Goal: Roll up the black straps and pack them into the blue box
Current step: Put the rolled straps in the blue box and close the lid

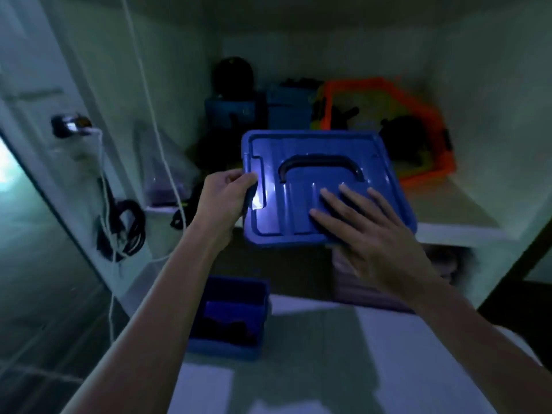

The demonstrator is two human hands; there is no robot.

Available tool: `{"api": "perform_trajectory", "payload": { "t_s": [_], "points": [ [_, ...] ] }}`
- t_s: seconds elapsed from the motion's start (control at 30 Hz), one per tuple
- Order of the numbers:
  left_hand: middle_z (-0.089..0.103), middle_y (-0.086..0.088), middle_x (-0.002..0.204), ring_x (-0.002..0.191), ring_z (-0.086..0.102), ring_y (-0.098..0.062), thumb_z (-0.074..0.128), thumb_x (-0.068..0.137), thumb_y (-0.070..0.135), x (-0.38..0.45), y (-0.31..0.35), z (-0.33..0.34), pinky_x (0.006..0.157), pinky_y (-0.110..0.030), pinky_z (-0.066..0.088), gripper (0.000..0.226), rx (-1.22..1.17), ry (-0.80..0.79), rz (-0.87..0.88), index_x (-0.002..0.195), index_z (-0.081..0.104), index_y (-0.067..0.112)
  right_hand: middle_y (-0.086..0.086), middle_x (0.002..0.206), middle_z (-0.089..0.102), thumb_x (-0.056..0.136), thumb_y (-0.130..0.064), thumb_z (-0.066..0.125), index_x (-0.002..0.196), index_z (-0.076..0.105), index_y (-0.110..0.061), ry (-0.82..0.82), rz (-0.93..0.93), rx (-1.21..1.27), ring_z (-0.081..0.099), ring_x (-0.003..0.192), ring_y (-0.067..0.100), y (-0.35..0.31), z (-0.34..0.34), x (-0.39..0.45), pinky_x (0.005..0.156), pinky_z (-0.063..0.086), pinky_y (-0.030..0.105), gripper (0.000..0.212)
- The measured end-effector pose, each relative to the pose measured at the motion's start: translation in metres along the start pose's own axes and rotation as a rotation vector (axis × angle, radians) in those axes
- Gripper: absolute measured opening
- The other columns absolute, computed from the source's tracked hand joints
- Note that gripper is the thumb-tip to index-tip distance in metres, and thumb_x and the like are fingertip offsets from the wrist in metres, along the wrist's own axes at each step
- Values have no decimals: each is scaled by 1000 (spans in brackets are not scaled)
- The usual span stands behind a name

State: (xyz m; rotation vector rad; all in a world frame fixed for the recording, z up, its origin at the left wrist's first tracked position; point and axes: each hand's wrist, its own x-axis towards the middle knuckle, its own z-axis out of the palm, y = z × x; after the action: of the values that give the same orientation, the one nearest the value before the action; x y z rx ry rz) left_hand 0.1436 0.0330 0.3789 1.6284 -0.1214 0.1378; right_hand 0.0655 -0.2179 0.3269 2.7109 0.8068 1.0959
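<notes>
A blue box (322, 150) with a closed lid and a dark handle (321, 165) sits at the front edge of a white shelf, jutting out over it. My left hand (227, 195) grips the box's left side, fingers curled around the rim. My right hand (367, 228) lies flat on the lid's near right corner, fingers spread. Below, on a lower surface, stands a smaller open blue bin (233, 351) with dark things inside, perhaps black straps (227, 327); the dim light hides detail.
An orange basket (424, 121) with dark items fills the shelf's back right. Blue boxes (283, 112) and a round black object (233, 73) stand behind. White and black cables (125, 225) hang on the left wall. A clear bag (161, 174) rests at shelf left.
</notes>
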Motion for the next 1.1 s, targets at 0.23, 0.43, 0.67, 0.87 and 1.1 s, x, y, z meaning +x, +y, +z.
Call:
{"api": "perform_trajectory", "payload": {
  "t_s": [0.23,0.43,0.67,0.87,1.1],
  "points": [
    [72,-29,93,75,64,-25,65,81,36,9,-172,-113,75,-41,55,31,239,54,-330,86,73,7,-1,159,33,98,-39,48,150,36,-21,-113,703,664,30,145,16,-110,112,-43,117,25,33,56],
    [73,-26,86,74,68,-32,60,92,25,17,-271,-164,82,-55,56,27,346,11,-459,88,70,1,4,111,65,102,-14,42,123,57,-20,-370,1244,930,61,87,10,-197,201,-42,71,43,21,27],
    [72,-24,94,86,65,-36,59,97,20,24,-323,-179,66,-32,40,27,639,68,-434,101,72,-3,15,88,63,96,-8,47,105,66,-12,-567,1228,781,61,73,22,-211,258,-25,62,47,22,21],
    [71,-21,85,74,63,-34,66,92,22,30,-348,-178,61,-35,44,26,753,104,-336,90,73,-3,14,96,55,95,-11,53,95,66,-5,-617,1179,632,59,81,30,-209,274,-21,76,50,32,14],
    [68,-21,84,73,64,-35,67,91,22,34,-370,-183,60,-32,45,22,824,102,-283,91,75,2,12,91,49,95,-11,54,106,64,-2,-588,1097,554,58,79,34,-214,280,-19,75,53,37,17]
  ]
}}
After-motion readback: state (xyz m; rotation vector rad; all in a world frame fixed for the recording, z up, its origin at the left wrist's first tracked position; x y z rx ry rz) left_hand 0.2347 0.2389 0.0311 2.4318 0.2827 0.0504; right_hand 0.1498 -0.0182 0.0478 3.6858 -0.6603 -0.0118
